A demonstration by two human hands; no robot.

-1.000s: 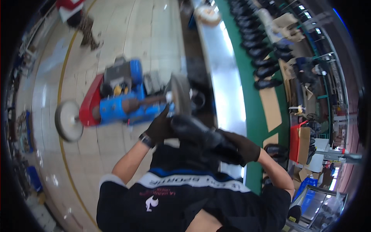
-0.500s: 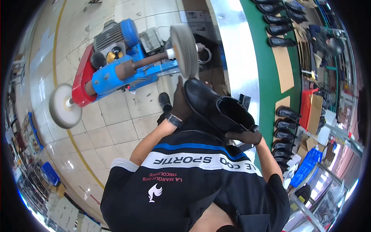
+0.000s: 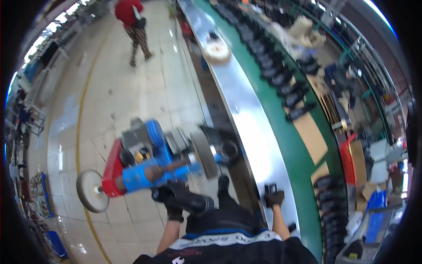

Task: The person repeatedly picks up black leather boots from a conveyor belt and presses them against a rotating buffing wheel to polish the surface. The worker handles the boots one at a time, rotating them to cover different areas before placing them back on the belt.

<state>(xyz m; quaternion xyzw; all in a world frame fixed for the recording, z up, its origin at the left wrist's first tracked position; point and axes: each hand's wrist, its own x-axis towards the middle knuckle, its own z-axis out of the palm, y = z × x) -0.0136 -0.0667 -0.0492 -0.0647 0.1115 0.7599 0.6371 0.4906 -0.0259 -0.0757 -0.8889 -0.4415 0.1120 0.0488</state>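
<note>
My left hand (image 3: 174, 212), in a dark glove, is closed round a black leather boot (image 3: 195, 201) and holds it low in front of my body, just under the blue polishing machine (image 3: 136, 176). Part of the grip is hidden behind the boot. To the right, my gloved right hand (image 3: 275, 200) reaches over the steel ledge (image 3: 250, 127), its fingers closed at a small black block (image 3: 270, 189). Motion blur hides the block's exact kind. The machine's near buffing wheel (image 3: 203, 154) stands ahead of the boot, apart from it.
A second pale wheel (image 3: 92, 191) is at the machine's left end. Beyond the ledge, a green conveyor belt (image 3: 259, 88) carries rows of black shoes (image 3: 268, 64) and cardboard sheets (image 3: 310, 136). A loose round wheel (image 3: 216, 50) lies on the ledge. A person in red (image 3: 129, 12) walks far ahead.
My right hand has let go of the boot and moved right to the black block on the ledge. The boot has come away from the wheel, down and left, in my left hand. My view has tilted up.
</note>
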